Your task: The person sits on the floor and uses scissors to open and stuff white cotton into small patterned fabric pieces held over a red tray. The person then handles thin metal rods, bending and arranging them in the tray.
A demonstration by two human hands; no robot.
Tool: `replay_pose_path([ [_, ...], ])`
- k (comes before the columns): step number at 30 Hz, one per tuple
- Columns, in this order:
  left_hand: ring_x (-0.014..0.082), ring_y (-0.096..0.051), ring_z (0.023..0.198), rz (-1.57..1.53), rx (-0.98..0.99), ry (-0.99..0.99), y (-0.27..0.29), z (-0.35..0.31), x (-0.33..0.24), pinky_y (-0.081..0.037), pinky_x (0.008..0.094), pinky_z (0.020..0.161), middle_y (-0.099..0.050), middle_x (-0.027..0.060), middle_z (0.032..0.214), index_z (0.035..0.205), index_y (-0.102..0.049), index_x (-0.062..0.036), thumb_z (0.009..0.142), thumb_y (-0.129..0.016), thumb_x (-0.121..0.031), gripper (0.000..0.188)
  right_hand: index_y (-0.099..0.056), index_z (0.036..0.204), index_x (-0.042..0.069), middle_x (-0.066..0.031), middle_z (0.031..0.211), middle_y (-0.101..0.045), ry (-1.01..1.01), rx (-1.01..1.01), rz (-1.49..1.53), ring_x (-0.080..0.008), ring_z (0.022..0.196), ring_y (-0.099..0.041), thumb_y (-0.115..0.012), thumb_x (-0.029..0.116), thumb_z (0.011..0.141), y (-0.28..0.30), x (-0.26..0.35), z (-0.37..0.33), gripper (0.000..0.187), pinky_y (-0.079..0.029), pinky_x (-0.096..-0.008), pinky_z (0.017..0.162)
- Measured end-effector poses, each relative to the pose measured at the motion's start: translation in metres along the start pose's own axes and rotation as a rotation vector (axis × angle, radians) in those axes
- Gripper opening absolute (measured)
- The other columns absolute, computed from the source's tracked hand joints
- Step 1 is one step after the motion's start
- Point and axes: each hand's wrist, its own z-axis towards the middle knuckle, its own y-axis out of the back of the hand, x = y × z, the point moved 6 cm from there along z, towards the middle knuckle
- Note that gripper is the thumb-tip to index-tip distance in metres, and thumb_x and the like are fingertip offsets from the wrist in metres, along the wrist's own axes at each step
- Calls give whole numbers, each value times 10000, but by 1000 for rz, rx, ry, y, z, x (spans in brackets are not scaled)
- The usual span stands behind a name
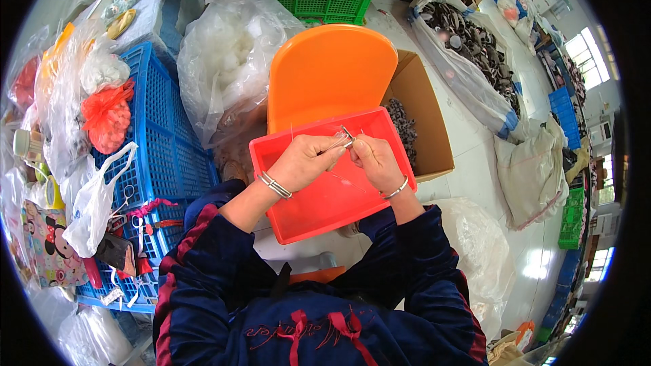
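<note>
Both of my hands meet above a shallow red tray (305,220). My left hand (302,164) is closed in a pinch, with a bit of something clear at its fingertips. Fingers of my right hand (377,165) are pinched together around one end of a small dark, shiny metal piece (348,137). The metal piece sits between the two sets of fingertips, and its exact kind is too small to make out. A thin clear strand (347,181) shows against the tray floor below. Each wrist wears a silver bangle.
An orange seat (332,71) stands behind the tray. Beside it are a bag of white stuffing (230,54) and a cardboard box (427,122) holding grey pieces. Blue crates (159,135) with bags and scissors stand at left. A sack of dark items (468,47) lies far right.
</note>
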Motion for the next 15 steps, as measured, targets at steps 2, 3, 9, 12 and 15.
replay_pose_path([
  [2, 54, -375, 586, 2, -8, 5, 0, 0, 1, -383, 244, 524, -424, -24, 621, 1048, -674, -9, 967, -563, -170, 212, -527, 789, 23, 2, 634, -413, -31, 7, 21, -93, 591, -387, -440, 309, 1019, 3, -3, 1, 377, -339, -257, 532],
  [3, 57, -380, 584, 2, -17, 8, -2, 1, 3, -389, 251, 525, -429, -13, 617, 1051, -674, -9, 964, -568, -175, 215, -538, 816, 20, 6, 634, -414, -55, -30, 55, -85, 593, -384, -436, 309, 1021, 9, -6, 2, 370, -336, -249, 533],
  [9, 114, -474, 595, 247, 44, -95, -9, 0, 7, -448, 288, 586, -506, 85, 633, 1045, -657, 11, 958, -573, -209, 251, -572, 900, 8, 16, 660, -453, -100, -137, 130, -51, 600, -393, -408, 300, 1032, 26, -1, 3, 359, -327, -219, 536],
  [12, 171, -529, 635, 243, 52, -34, -8, 1, -1, -472, 303, 640, -543, 113, 689, 1037, -630, 20, 972, -545, -222, 265, -568, 867, 1, -16, 678, -494, -50, -62, 38, -86, 610, -448, -423, 288, 1023, 22, 0, -1, 358, -365, -250, 550],
  [15, 200, -548, 676, 160, 53, -37, -7, -2, -12, -473, 321, 672, -560, 121, 759, 1052, -589, 11, 993, -497, -232, 266, -554, 841, -8, -75, 689, -521, 59, -16, -76, -167, 619, -495, -439, 274, 1010, 15, 9, -2, 348, -404, -303, 574],
])
